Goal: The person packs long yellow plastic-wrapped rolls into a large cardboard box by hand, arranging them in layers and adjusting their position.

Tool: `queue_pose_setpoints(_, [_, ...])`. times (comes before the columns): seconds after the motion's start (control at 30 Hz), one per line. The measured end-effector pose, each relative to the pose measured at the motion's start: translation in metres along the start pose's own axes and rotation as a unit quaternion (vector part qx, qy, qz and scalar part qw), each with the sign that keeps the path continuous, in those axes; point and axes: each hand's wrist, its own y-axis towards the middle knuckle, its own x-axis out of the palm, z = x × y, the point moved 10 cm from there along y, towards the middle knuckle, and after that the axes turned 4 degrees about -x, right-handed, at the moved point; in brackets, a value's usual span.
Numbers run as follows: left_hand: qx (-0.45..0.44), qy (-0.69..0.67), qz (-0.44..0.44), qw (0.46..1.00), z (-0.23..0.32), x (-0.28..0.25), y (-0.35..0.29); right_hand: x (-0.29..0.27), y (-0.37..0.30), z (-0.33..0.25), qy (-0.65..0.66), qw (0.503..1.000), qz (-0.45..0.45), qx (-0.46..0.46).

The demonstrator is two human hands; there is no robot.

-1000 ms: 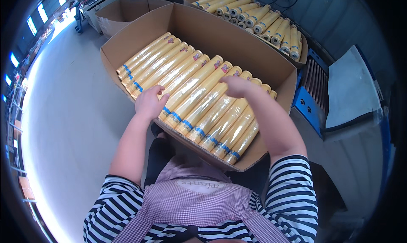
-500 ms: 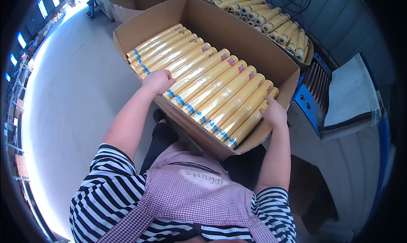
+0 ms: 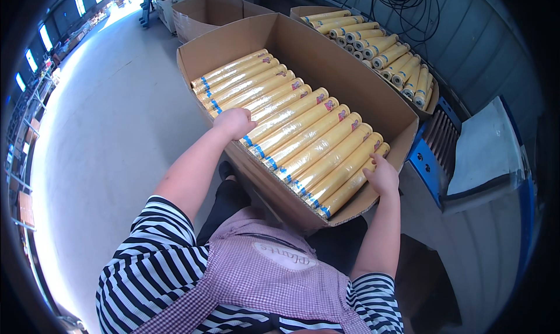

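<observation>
In front of me a deep cardboard box (image 3: 350, 80) holds a slanting row of gold foil-wrapped tubes (image 3: 303, 147), packed side by side with blue bands at their near ends. My left hand (image 3: 235, 124) is closed over the near ends of the tubes, at the box's near wall. Its fingertips are hidden, so what it grips cannot be made out. At the row's right end, my right hand (image 3: 383, 176) reaches over the box's right side. Its thumb and forefinger are apart and touch the outermost tube (image 3: 357, 182); the other fingers are partly hidden.
Behind the box, another carton (image 3: 434, 103) is heaped with similar gold tubes (image 3: 385, 57). An open carton (image 3: 204, 10) stands at the back left. To the right is a blue-framed rack (image 3: 429, 159) with a pale sheet (image 3: 481, 150). Black cables (image 3: 402, 1) hang on the wall.
The whole view has shifted, so the box and surroundings appear lower and slightly farther right. Both hands keep nearly the same places on the row.
</observation>
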Motion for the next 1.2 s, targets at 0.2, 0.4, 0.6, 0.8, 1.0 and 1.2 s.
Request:
queue_pose_setpoints(0.2, [0.000,0.007,-0.008,1.000,0.0015,-0.0008,-0.0009,0.0002,0.0007,0.0010,0.012,1.000,0.011,-0.007])
queue_pose_setpoints(0.4, [-0.012,0.002,-0.013,1.000,-0.0008,-0.0005,-0.0010,0.0004,0.0015,0.0014,0.025,1.000,0.016,-0.004])
queue_pose_setpoints(0.6, [0.011,-0.017,0.033,0.999,-0.0021,0.0003,0.0041,0.0002,0.0015,0.0047,0.028,0.999,0.026,-0.008])
queue_pose_setpoints(0.8, [-0.007,-0.004,-0.002,1.000,-0.0012,0.0003,0.0013,-0.0007,0.0014,0.0025,0.023,1.000,0.020,-0.004])
queue_pose_setpoints(1.0, [0.004,-0.012,0.018,1.000,0.0000,-0.0022,0.0010,-0.0022,-0.0001,0.0017,0.026,0.999,0.023,-0.006])
queue_pose_setpoints(1.2, [0.024,-0.021,0.050,0.998,-0.0020,-0.0002,0.0062,-0.0038,-0.0012,-0.0003,0.023,0.999,0.022,-0.010])
